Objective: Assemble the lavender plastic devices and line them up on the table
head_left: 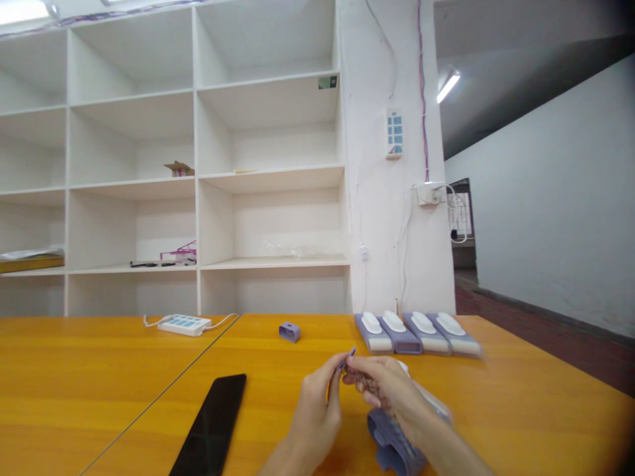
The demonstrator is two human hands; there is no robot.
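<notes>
Above the front part of the orange-brown table, my left hand point(317, 406) pinches a small purple piece point(352, 352) between thumb and fingertips. My right hand point(387, 390) meets it there, its thumb and fingers closed on the same small piece. What kind of piece it is cannot be made out; the fingers hide most of it. Under my right wrist lies a purple hollow housing point(389, 439) with an open end. Partly hidden behind my right hand is a whitish part point(431, 400).
Purple-and-white devices point(394, 330) stand in a row at the table's back right. A small purple block with holes point(290, 332) sits at the back. A black flat panel point(213, 423) lies left of my hands, and a white power strip point(184, 324) farther back. White shelves point(270, 172) rise behind.
</notes>
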